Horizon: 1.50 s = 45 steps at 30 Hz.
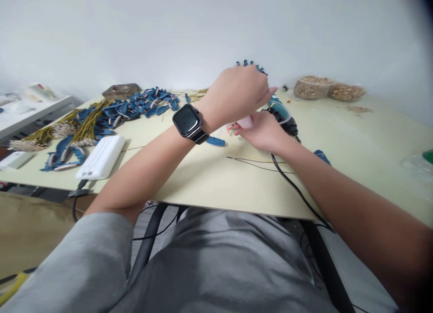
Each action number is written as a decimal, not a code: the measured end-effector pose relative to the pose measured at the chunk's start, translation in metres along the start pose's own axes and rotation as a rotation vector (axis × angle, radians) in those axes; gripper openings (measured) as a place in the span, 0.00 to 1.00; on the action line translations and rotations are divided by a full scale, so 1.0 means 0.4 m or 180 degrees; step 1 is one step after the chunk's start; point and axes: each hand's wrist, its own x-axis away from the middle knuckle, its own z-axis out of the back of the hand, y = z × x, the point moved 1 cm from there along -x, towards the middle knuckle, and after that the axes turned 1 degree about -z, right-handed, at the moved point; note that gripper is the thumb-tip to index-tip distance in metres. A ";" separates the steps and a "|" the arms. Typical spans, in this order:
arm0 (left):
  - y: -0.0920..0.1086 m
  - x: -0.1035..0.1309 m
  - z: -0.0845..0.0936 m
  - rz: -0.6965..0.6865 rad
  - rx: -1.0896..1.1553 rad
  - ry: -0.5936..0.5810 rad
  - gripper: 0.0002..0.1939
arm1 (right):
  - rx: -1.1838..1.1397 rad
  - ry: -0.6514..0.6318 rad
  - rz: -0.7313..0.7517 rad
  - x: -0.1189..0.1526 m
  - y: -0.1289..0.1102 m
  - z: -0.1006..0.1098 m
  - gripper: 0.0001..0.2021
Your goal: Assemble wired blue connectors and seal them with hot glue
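At the left of the frame, a white power bank [102,157] lies near the front edge of the table [189,177]; a pull on its dark lead [75,204] could, I think, bring it down. Behind it, stem bundles [88,123] and a heap of blue pieces [149,101] lie against each other, so a stem could catch and drag others.

At the upper centre, the left hand [240,89] is bent over, its back to the view. A frilled blue piece [250,66] shows just beyond its knuckles; whether the fingers hold it, I cannot tell. The right hand [265,131] is curled, just below and to the right, close to the left one. Beside its fingers is a pale pink thing [246,122]; its grip is hidden also. With the hands so near, one could knock the other and bend the frilled piece.

Right of centre, a black cable [291,184] passes under the right forearm; the arm could snag it, in my judgement.

Counted from left: one power bank, at least two stem bundles, blue pieces too overlapped to count, one frilled piece, one loose blue strip [215,142], one blue scrap [322,157], and two brown heaps [313,87] at upper right.
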 end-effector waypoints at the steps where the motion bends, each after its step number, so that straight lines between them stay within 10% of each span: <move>1: -0.003 0.004 -0.005 0.0028 0.0089 0.0036 0.38 | -0.0009 -0.0007 0.0008 0.001 0.000 -0.001 0.11; 45: -0.025 -0.003 -0.008 -0.0087 -0.0288 -0.0270 0.35 | -0.0104 0.0121 -0.0191 0.017 -0.025 -0.002 0.07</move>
